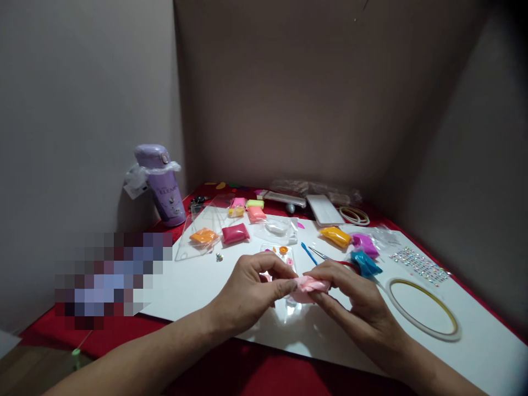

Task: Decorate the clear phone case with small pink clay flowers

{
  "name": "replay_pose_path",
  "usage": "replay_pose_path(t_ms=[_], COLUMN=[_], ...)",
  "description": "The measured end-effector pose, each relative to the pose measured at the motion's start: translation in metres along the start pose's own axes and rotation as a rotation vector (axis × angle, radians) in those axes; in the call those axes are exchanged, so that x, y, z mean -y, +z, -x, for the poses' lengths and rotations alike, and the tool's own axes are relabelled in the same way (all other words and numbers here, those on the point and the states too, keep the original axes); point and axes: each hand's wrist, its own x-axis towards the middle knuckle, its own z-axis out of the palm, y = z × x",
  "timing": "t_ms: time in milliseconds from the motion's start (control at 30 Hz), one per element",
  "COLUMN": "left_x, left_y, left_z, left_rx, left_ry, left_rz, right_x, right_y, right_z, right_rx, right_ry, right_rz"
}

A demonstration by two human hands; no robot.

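Between my two hands is a light pink packet of modelling clay (pixel 308 288), held above the white board. My left hand (pixel 258 283) pinches its left end between thumb and fingers. On the right end, my right hand (pixel 353 300) grips it with thumb below and fingers above. Just behind the hands lies a clear case (pixel 290 255) with small orange and pink clay pieces on it, partly covered by my left hand. A blue modelling tool (pixel 309 253) and scissors (pixel 318 253) with red handles rest beyond my right hand.
The white board (pixel 181 291) lies on a red cloth (pixel 124 344). Clay packets stand around, among them crimson (pixel 235 234), orange (pixel 205 237), yellow (pixel 336 237) and teal (pixel 365 264). A tape roll (pixel 424 309) and gem sheet (pixel 419 266) lie right; a purple bottle (pixel 165 190) stands left.
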Motion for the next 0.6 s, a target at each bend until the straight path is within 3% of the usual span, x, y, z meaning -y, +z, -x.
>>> replay_pose_path(t_ms=[233, 400, 600], left_x=[-0.0033, -0.0066, -0.0054], left_y=[-0.0007, -0.0001, 0.0004], left_z=[0.0003, 0.0006, -0.0003], left_rx=[0.054, 0.063, 0.042], left_ry=[0.076, 0.027, -0.001], left_rz=[0.061, 0.064, 0.055], right_x=[0.0017, 0.0024, 0.0075], right_y=[-0.0013, -0.0014, -0.0015], right_z=[-0.0014, 0.0004, -0.0019], right_rx=[0.027, 0.040, 0.038], right_ry=[0.097, 0.188, 0.178], right_rz=[-0.093, -0.150, -0.145])
